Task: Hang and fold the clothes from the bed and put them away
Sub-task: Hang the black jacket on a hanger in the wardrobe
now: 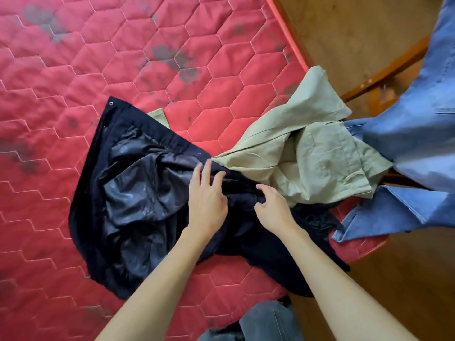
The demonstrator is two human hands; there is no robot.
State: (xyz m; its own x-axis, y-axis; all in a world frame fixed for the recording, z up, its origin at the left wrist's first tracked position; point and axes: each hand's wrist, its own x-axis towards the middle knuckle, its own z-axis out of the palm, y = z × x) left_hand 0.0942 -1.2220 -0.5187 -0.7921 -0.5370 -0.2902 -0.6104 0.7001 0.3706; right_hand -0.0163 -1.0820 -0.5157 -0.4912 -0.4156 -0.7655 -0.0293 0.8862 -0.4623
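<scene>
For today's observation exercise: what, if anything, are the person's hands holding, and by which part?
Both hands are on the black jacket. The left hand lies flat on its middle; the right hand pinches a fold there. Nothing is lifted.

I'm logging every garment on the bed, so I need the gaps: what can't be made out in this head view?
- Black jacket: its middle is covered by the left hand and right hand, and its right part runs under the khaki garment.
- Khaki garment: crumpled, type unclear.
- Blue denim garment: cut off by the right edge.
- Grey fabric: cut off by the bottom edge.
</scene>
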